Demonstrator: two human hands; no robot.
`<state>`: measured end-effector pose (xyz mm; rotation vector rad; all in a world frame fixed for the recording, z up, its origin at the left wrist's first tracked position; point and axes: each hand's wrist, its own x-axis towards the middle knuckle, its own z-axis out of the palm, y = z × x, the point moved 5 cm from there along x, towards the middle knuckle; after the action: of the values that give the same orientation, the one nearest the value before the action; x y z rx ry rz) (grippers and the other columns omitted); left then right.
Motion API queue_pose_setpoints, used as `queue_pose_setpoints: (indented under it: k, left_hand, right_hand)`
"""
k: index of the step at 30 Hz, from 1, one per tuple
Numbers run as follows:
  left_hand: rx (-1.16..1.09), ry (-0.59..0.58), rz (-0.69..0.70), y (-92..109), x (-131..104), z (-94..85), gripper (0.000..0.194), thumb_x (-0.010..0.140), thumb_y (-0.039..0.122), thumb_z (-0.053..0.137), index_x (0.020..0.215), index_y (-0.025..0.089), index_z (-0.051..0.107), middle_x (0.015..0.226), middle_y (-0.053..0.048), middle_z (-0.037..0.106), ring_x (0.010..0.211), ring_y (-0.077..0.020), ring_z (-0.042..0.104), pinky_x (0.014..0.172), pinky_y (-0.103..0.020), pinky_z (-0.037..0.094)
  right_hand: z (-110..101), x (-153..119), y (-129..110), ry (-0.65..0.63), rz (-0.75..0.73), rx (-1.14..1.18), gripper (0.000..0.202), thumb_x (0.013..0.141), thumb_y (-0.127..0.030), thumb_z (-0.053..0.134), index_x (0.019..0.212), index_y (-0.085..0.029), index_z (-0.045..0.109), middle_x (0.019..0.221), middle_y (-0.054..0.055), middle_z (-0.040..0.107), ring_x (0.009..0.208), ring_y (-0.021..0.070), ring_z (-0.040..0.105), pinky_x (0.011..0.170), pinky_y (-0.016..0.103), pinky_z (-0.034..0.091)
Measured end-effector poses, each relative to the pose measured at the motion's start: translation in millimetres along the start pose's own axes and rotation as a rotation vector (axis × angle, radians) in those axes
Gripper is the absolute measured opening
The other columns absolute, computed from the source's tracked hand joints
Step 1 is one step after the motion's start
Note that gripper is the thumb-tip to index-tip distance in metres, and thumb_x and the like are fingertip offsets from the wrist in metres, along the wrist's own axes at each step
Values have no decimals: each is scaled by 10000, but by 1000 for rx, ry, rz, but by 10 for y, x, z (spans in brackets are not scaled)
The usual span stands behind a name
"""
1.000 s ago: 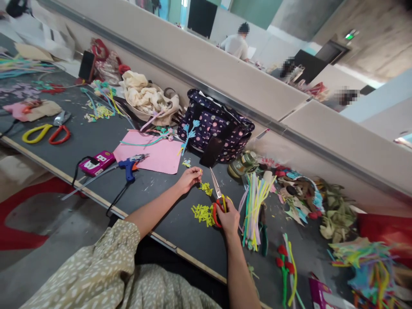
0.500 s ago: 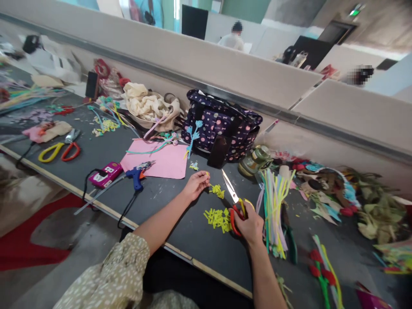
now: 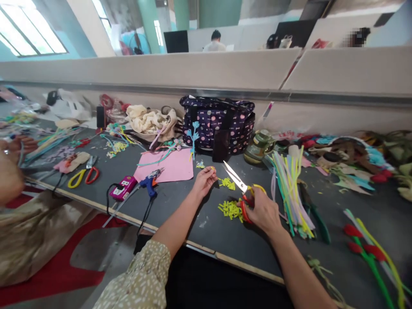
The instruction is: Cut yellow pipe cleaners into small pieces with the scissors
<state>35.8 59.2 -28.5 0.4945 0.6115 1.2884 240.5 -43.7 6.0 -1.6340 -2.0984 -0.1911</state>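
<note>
My left hand (image 3: 206, 180) is closed in a pinch on a small yellow piece (image 3: 213, 168), mostly hidden by the fingertips. My right hand (image 3: 264, 210) grips scissors (image 3: 237, 179) with red and yellow handles. Their blades are slightly apart and point up and left, just right of my left fingertips. Below the blades lies a small heap of short yellow-green pieces (image 3: 228, 183). A larger heap of the same cut pieces (image 3: 231, 210) lies beside the scissor handles. Right of my right hand is a bundle of fuzzy pastel stems (image 3: 292, 193).
A pink sheet (image 3: 174, 169), a blue glue gun (image 3: 149, 184) and a magenta box (image 3: 124, 188) lie to the left. A patterned bag (image 3: 206, 120) with a phone (image 3: 221, 146) against it stands behind. A co-worker's hand (image 3: 27, 145) is at far left. Red-tipped stems (image 3: 367, 249) lie right.
The view has levelled out, bringing a co-worker's arm in at the left. The scissor blades have parted a little. My left hand keeps its pinch.
</note>
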Motion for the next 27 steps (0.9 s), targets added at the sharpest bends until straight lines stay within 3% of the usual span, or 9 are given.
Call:
queue_pose_setpoints:
  k: [2,5,14,22,27]
  left_hand:
    - [7,-4,-8,5,-8,8,295,595,152,807,806,119,603,727,13,587,549,-28,498,608,-192,457]
    - [27,-10,-21,3,-22,30,280,608,136,793,804,124,594,729,14,585,555,-27,493,617,-192,448]
    - [38,70,-81,-23,-71,103,262,625,62,745,807,139,574,656,43,533,526,-29,465,619,-192,442]
    - [30,-5,-83,-43,-74,105,199,684,113,724,760,144,542,611,49,445,540,-37,430,565,-185,387]
    - [21,19,-104,-61,-81,110,190,682,76,693,743,142,526,597,55,413,521,-32,411,535,-179,361]
  right_hand:
    - [-10,-7,64,91,-37,-14,513,808,-557,546,1124,-153,548,948,103,667,838,210,633,653,289,454]
    - [28,-29,155,164,-76,-36,485,823,-548,545,1116,-164,593,998,110,688,903,224,643,702,300,474]
    - [93,-26,79,121,-152,19,481,851,-556,525,1087,-150,630,973,101,698,882,196,652,732,286,480]
    - [110,-8,122,84,-107,42,427,851,-547,535,1046,-182,640,847,55,690,814,174,643,672,272,450]
    - [96,5,91,67,-118,32,426,861,-558,513,1041,-191,634,838,51,687,813,177,637,664,275,438]
